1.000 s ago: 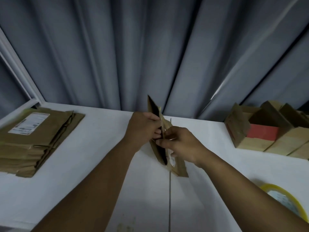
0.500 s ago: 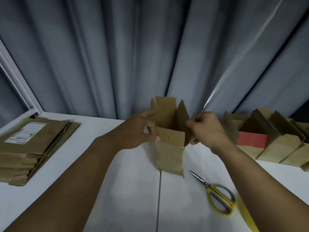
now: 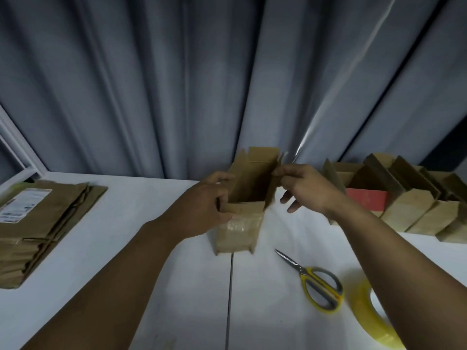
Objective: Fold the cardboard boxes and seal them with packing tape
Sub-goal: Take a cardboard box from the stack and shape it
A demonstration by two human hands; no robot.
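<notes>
Pulled wider than half a second ago, the box (image 3: 237, 231) stands as an open square tube at the middle of the desk (image 3: 126, 248), near its back edge. The left hand (image 3: 204, 205) grips the box's near left corner, fingers curled over the wall. The right hand (image 3: 308, 190) pinches the right flap, its other fingers spread. Scissors (image 3: 318, 286) and a tape roll (image 3: 366, 314) lie toward the front right corner.
</notes>
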